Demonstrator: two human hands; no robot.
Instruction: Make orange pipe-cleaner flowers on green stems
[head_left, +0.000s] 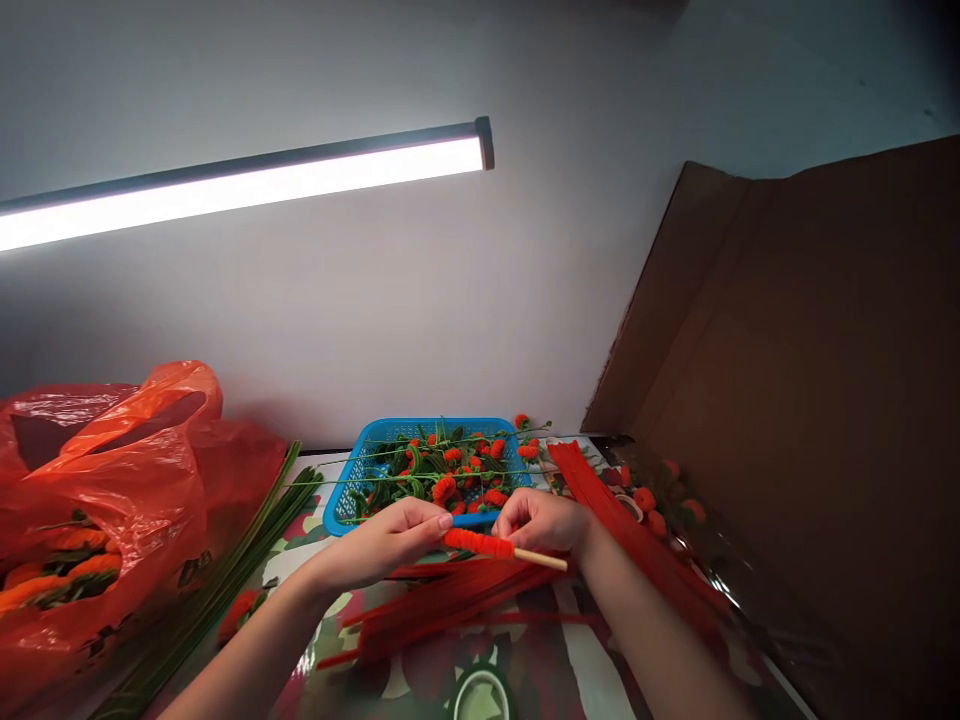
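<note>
A pale wooden stick (541, 560) lies almost level between my hands, with a red fuzzy pipe cleaner (480, 543) coiled tightly around much of it. My left hand (401, 530) is closed on the coiled end, thumb on top. At the coil's right side, my right hand (551, 518) has its fingers pinched together on the pipe cleaner; the fingertips partly hide it. The stick's bare end sticks out below my right hand. Under both hands, a bundle of loose red pipe cleaners (442, 605) is spread on the table.
Behind my hands stands a blue basket (341, 497) of red-and-green fuzzy flowers. Green pipe cleaners (232, 565) and an orange plastic bag (157, 480) lie left. More red strips (619, 525) and a cardboard panel (810, 350) are right. A round green-rimmed object (504, 690) sits in front.
</note>
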